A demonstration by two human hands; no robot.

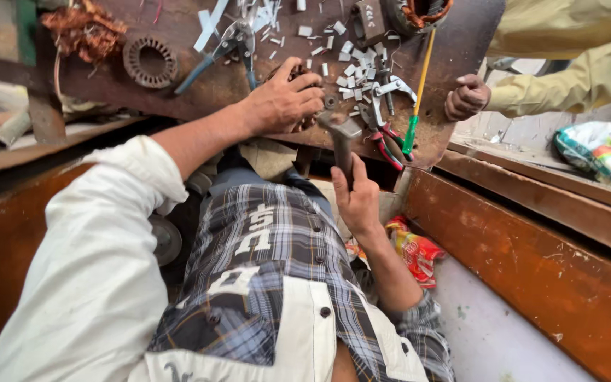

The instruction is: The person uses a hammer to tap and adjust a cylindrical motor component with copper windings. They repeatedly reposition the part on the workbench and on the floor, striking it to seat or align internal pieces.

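Nearest to the camera, the right hand (357, 200) is closing around the handle of a hammer (341, 139), fingers wrapped on it, and the metal head is pointing up toward the edge of the surface (199, 88). Just beside this hand, on its right, a red and yellow snack wrapper (413, 250) is lying low between the person's body and a rusty brown ledge (532, 262).

A little farther, up and to the left of the hammer, the left hand (284, 101) is resting on the surface with the fingers curled over a small round part wound with copper wire (297, 74) — it is mostly hidden under the hand, so I cannot tell how firmly it is being held. The hammer head is sitting just beside this hand's fingertips.

To the right of the left hand, many small pale metal pieces (353, 67) are lying scattered, and red-handled pliers (385, 141) are near the hammer head. A yellow and green screwdriver (419, 88) is lying farther right. Above the left hand, blue-handled pliers (217, 53) are lying, and to the far left a ring-shaped toothed metal core (150, 61) and a tangle of copper wire (85, 30).

At the far right, another person's fist (467, 97) in a yellowish sleeve is touching the surface edge — closed.
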